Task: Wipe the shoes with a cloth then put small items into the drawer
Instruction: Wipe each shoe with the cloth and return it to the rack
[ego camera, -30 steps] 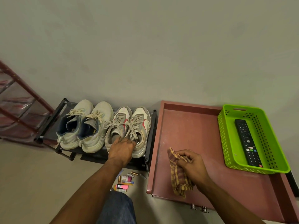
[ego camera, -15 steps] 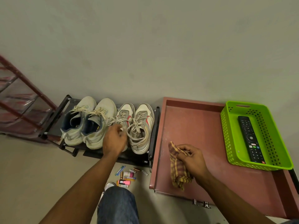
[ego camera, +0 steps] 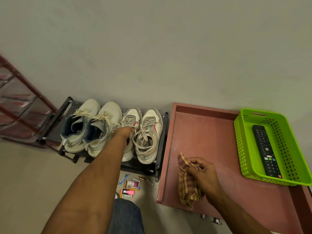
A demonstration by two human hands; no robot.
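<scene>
Left hand (ego camera: 124, 132) reaches into the grey-and-red shoe (ego camera: 130, 119) on the rack; its grip cannot be told. Right hand (ego camera: 201, 173) clutches the checked cloth (ego camera: 187, 188) over the open drawer (ego camera: 202, 132).

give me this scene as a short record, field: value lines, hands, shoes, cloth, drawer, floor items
left hand: reaches into the grey-and-red shoe on the rack; fingers hidden
right hand: grips the checked cloth over the drawer
shoes: two pairs side by side on the black shoe rack, white pair to the left
drawer: open, holds the green basket with a remote
floor items: small items lie on the floor in front of the rack
</scene>
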